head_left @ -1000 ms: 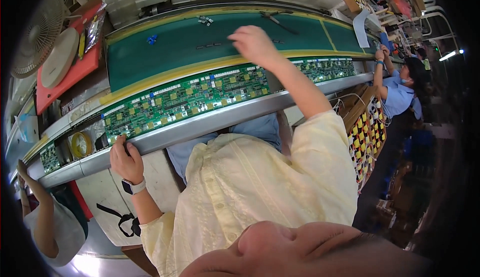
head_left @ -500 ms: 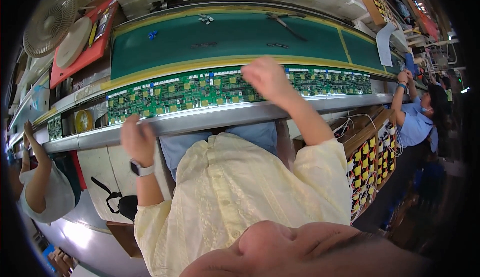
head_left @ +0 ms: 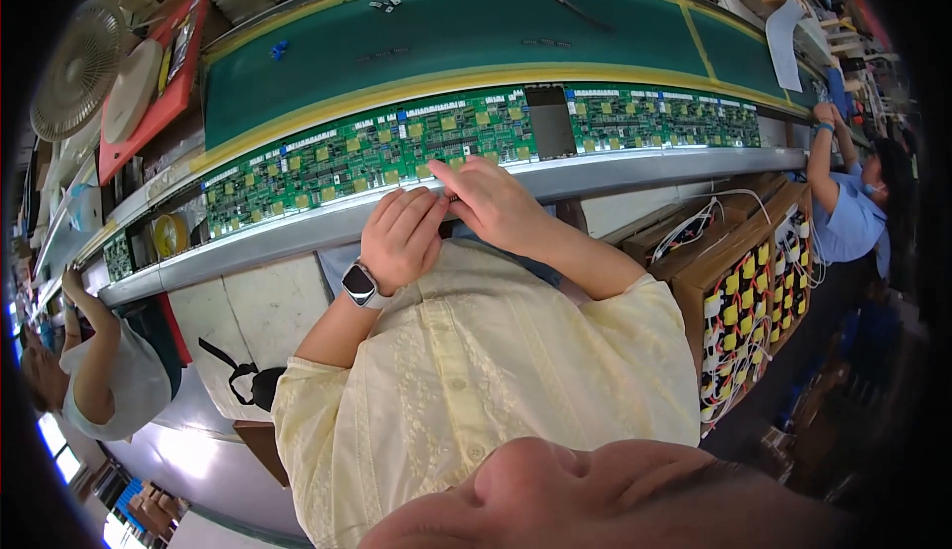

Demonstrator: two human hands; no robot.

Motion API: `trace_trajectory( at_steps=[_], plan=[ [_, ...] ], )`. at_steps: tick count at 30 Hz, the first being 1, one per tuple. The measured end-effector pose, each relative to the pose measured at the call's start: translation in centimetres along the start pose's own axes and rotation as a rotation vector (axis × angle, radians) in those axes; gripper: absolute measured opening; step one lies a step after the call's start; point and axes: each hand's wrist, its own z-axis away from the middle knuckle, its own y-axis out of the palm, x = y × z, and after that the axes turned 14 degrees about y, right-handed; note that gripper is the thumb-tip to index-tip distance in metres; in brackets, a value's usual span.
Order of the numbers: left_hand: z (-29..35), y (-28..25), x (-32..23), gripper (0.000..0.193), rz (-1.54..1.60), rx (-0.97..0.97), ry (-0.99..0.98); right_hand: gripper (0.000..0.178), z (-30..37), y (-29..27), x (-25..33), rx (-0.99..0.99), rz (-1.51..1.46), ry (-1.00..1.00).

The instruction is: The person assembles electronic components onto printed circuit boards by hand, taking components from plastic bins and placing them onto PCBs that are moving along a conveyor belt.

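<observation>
My left hand (head_left: 403,240) and my right hand (head_left: 498,210) meet over the near metal rail (head_left: 268,234), in front of a long row of green circuit boards (head_left: 327,167). Their fingertips pinch a small dark part (head_left: 451,197), too small and half hidden to name. A smartwatch sits on my left wrist. In the row, right of my hands, lies a dark rectangular gap (head_left: 551,122) between boards.
Behind the boards, a green mat (head_left: 446,38) bears pliers (head_left: 563,1), small white parts (head_left: 384,1), blue parts (head_left: 280,50) and black strips (head_left: 546,43). Wired yellow-and-black parts (head_left: 734,311) fill a box at right. Co-workers work at left (head_left: 109,361) and right (head_left: 843,212).
My right hand has drawn back from the boards toward me, and my left hand has moved right to meet it. The view has shifted slightly, and the dark gap now shows.
</observation>
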Motion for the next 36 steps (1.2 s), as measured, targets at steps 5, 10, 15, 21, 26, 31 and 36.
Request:
trace_trajectory(
  at_steps=[5,10,15,21,26,31,36],
  plan=[
    [-0.1,-0.1,0.1,0.041,0.017,0.018,0.02,0.047,1.4,-0.6,0.4,-0.099,0.09,-0.01],
    [0.1,0.1,0.0,0.04,0.008,0.015,0.023,0.032,2.2,-0.4,-0.1,-0.127,0.182,-0.095],
    [0.1,0.1,0.0,0.04,-0.012,0.011,0.021,0.032,1.9,-0.3,0.3,-0.115,0.175,-0.074],
    [-0.4,0.2,0.1,0.037,0.006,-0.018,0.016,0.028,1.8,-0.4,0.4,-0.102,0.138,-0.025],
    [-0.6,0.3,0.0,0.035,0.015,-0.036,-0.003,0.028,1.6,-0.4,0.3,-0.094,0.126,-0.013],
    [-0.9,0.3,-0.1,0.034,0.018,-0.048,-0.02,0.025,1.4,-0.4,0.4,-0.106,0.12,-0.012],
    [-1.0,0.3,-0.1,0.033,0.022,-0.064,-0.039,0.021,1.0,-0.2,0.6,-0.12,0.133,-0.015]
  ],
)
